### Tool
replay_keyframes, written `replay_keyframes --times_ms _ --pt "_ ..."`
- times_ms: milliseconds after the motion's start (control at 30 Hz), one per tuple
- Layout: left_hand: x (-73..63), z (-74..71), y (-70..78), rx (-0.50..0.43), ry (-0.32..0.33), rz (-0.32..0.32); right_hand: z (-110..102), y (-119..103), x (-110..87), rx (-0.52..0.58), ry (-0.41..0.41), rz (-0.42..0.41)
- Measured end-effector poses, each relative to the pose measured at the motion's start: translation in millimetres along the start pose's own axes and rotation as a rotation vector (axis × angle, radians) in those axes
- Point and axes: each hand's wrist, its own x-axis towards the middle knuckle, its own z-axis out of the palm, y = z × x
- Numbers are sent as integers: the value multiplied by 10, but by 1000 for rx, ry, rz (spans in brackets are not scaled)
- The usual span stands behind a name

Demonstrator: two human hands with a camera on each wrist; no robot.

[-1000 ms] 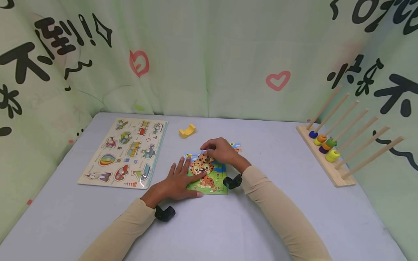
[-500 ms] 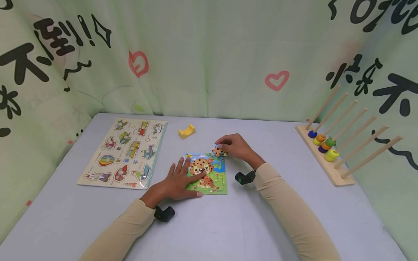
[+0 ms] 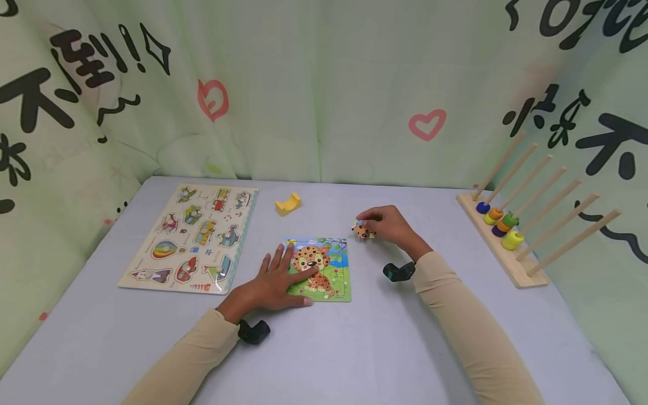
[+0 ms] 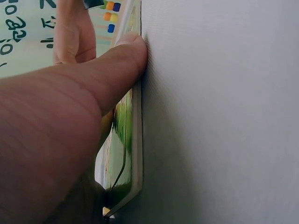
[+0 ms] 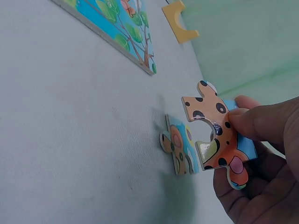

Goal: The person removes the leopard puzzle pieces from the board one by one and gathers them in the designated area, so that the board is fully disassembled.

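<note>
The left hand (image 3: pixel 275 284) lies flat with spread fingers on a leopard jigsaw puzzle (image 3: pixel 334 281), its thumb along the near edge. In the left wrist view that thumb (image 4: pixel 117 63) reaches over the puzzle's side. Right of the puzzle's far corner, the right hand (image 3: pixel 392 225) pinches a spotted puzzle piece (image 5: pixel 229 135) between thumb and fingers. This orange piece with dark spots is held tilted above the table in the right wrist view. Beneath it, a second puzzle piece (image 5: pixel 180 147) lies on the table.
A yellow curved block (image 3: pixel 288 204) sits beyond the puzzle. To the left lies a picture board (image 3: pixel 194 236) of vehicles. A wooden peg rack (image 3: pixel 506 247) with coloured beads stands at the right. Green curtains (image 3: pixel 324 95) hang around the white table (image 3: pixel 354 354).
The right hand has moved right from the puzzle's far edge, carrying a spotted piece off to beside the puzzle. The left hand has stayed in place on the puzzle.
</note>
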Motion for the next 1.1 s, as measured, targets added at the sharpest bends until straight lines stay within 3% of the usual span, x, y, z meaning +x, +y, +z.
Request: replay_keyframes --times_ms 500,867,1100 --pt "-4 8 -3 -15 4 11 -260 322 -13 5 43 66" --pt "-14 15 2 -32 8 13 -294 496 60 -61 41 115" --pt "0 12 -8 -23 6 15 -277 476 82 -93 24 105"
